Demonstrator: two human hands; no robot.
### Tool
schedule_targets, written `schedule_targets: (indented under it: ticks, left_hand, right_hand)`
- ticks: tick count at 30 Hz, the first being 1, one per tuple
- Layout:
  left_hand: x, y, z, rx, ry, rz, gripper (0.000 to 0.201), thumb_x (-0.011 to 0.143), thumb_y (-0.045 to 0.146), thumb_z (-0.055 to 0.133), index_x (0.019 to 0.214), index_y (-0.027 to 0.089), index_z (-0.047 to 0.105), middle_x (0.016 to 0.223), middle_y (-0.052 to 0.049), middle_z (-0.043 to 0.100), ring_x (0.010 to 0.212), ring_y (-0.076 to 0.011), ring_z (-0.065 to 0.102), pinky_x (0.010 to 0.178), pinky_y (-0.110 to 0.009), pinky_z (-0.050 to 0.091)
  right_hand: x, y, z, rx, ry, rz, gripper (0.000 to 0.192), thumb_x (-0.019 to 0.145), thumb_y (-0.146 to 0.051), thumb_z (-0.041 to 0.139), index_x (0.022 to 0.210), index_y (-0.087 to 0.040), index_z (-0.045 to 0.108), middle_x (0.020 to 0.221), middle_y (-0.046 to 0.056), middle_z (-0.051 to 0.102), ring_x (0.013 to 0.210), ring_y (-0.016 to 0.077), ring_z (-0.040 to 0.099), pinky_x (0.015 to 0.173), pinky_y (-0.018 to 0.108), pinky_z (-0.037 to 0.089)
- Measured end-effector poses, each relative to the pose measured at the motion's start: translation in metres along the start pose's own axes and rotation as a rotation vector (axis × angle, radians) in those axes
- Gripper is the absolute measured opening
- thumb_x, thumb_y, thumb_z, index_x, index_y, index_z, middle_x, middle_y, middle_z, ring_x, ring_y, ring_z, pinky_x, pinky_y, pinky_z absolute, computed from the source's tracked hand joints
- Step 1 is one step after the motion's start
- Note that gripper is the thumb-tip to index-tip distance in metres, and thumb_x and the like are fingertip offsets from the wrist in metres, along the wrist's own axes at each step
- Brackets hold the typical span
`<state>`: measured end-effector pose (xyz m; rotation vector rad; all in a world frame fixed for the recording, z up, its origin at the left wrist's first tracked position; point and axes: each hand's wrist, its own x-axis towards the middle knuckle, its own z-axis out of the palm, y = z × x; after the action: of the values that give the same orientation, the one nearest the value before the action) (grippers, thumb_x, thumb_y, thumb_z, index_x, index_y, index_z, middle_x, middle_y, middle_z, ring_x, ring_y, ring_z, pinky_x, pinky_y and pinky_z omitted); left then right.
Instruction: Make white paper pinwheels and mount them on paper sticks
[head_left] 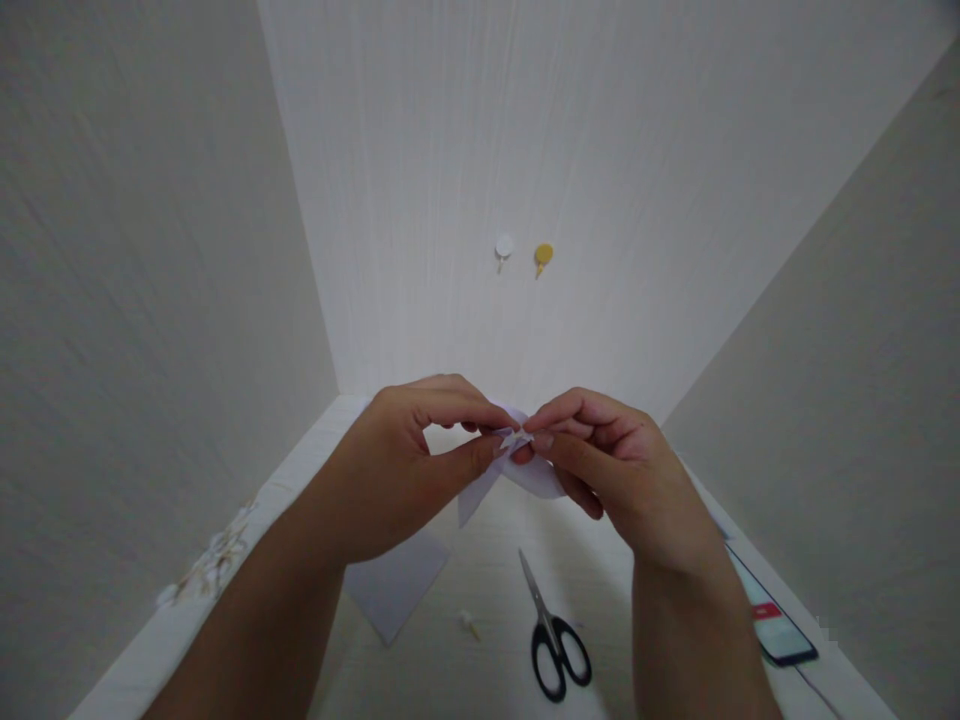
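Observation:
A pale lilac piece of paper point(536, 478), twisted or folded at its middle, is held up above the table between both hands. My left hand point(427, 440) pinches its gathered part between thumb and fingertips. From the other side, my right hand point(600, 440) is closed on the same spot, thumb and forefinger pressed together. One pointed end of the paper hangs down at the left, and a wider curved part spreads behind the right fingers. Fingers hide some of the folds.
Black-handled scissors point(553, 635) lie on the table, points away from me. Left of them are a small white-and-yellow piece point(469, 624) and a flat lilac sheet point(397, 585). A phone point(772, 610) lies at right. Two hooks, white point(504, 248) and yellow point(544, 256), are on the wall.

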<state>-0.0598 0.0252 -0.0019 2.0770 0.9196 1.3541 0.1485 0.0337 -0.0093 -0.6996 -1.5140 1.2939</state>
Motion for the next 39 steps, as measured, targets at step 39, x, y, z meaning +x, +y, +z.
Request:
schedule_targets:
  ticks: [39]
  left_hand:
    - [0.006,-0.01,0.014,0.32,0.137,0.185,0.01,0.084,0.013,0.072,0.082,0.022,0.07,0.083,-0.001,0.068,0.081,-0.0177,0.061,0.074,-0.034,0.047]
  right_hand:
    - [0.002,0.008,0.008,-0.314,0.126,-0.09,0.002,0.088,-0.021,0.071,0.089,-0.019,0.071,0.078,0.001,0.074,0.052,0.0083,0.054,0.044,0.022,0.036]
